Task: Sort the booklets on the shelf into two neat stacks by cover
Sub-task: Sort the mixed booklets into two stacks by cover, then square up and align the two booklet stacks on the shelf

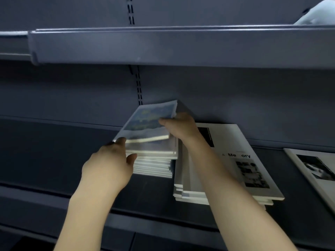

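A stack of booklets with blue landscape covers (154, 165) sits on the dark shelf (54, 156). My right hand (179, 126) grips the top few blue booklets (150, 120), thumb on the cover, tilting them up at the back. My left hand (110, 163) presses against the stack's left front corner, thumb at the side edges. To the right lies a second stack with a white cover reading "Memory" and a black-and-white photo (241, 160), partly hidden by my right forearm.
Another white booklet with a black-and-white photo (315, 171) lies alone at the far right of the shelf. An upper shelf (163, 44) overhangs close above. A slotted upright (138, 84) runs down the back panel. Something pale (319, 15) sits on the upper shelf at right.
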`<move>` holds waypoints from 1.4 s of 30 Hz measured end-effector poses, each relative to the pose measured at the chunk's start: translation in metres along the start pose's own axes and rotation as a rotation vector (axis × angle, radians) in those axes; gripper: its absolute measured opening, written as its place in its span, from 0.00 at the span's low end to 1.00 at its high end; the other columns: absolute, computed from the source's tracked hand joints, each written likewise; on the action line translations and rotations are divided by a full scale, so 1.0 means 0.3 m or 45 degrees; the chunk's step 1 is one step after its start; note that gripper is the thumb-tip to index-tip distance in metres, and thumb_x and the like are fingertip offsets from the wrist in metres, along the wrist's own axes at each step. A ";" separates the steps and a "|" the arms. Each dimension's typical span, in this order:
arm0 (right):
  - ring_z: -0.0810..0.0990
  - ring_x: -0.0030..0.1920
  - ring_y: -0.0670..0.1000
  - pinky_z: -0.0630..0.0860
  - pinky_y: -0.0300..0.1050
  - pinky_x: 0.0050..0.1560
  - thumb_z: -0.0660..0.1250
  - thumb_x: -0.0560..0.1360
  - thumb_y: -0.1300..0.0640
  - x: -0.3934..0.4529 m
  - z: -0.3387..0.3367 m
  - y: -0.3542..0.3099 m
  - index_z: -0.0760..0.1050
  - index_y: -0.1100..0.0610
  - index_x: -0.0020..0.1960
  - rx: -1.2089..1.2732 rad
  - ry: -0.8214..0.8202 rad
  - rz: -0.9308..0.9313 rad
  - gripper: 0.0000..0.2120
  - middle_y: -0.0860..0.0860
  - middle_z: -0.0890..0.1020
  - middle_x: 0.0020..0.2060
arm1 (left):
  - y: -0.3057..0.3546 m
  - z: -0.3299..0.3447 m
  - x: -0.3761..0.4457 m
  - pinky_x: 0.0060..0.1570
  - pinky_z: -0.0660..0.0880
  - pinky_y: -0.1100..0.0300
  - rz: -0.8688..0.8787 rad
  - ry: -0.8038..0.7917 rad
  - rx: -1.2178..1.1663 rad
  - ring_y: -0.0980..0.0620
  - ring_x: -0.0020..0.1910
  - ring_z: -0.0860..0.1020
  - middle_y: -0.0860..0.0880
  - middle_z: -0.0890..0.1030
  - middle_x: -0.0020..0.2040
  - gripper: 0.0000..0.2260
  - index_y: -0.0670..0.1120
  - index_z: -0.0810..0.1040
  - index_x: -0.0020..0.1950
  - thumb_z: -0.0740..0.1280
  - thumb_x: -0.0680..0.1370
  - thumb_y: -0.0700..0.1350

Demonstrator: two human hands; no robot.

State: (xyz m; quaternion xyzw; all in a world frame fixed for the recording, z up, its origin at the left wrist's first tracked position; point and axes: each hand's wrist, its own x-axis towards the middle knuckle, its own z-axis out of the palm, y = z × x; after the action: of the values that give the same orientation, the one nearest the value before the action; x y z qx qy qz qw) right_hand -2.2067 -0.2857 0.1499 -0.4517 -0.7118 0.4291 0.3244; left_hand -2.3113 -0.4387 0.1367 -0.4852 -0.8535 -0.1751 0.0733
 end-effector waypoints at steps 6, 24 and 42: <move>0.80 0.45 0.55 0.70 0.42 0.35 0.65 0.74 0.42 0.009 -0.003 0.042 0.75 0.58 0.50 -0.557 0.088 -0.049 0.18 0.52 0.79 0.39 | 0.025 0.021 0.016 0.48 0.76 0.53 0.012 -0.049 -0.055 0.44 0.56 0.76 0.48 0.76 0.61 0.19 0.50 0.66 0.68 0.57 0.79 0.56; 0.76 0.33 0.46 0.66 0.37 0.30 0.61 0.78 0.49 -0.225 -0.512 0.312 0.72 0.54 0.36 -0.706 0.492 -0.116 0.14 0.48 0.77 0.30 | 0.484 0.099 -0.025 0.40 0.68 0.58 0.338 -0.048 -0.341 0.47 0.48 0.77 0.51 0.77 0.44 0.11 0.50 0.72 0.51 0.57 0.79 0.55; 0.78 0.52 0.54 0.73 0.43 0.47 0.62 0.77 0.45 -0.479 -1.105 0.700 0.72 0.56 0.64 -0.689 0.423 0.564 0.21 0.54 0.79 0.57 | 1.202 0.334 -0.191 0.42 0.72 0.57 0.597 -0.514 -0.344 0.50 0.45 0.75 0.49 0.77 0.47 0.17 0.45 0.74 0.52 0.60 0.78 0.58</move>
State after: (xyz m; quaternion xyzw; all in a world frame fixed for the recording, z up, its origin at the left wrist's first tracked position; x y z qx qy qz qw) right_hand -1.7938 -0.2658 0.0890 -0.7270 -0.6224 0.2064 0.2038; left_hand -1.9691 -0.2789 0.1090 -0.6986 -0.6851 -0.1653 -0.1239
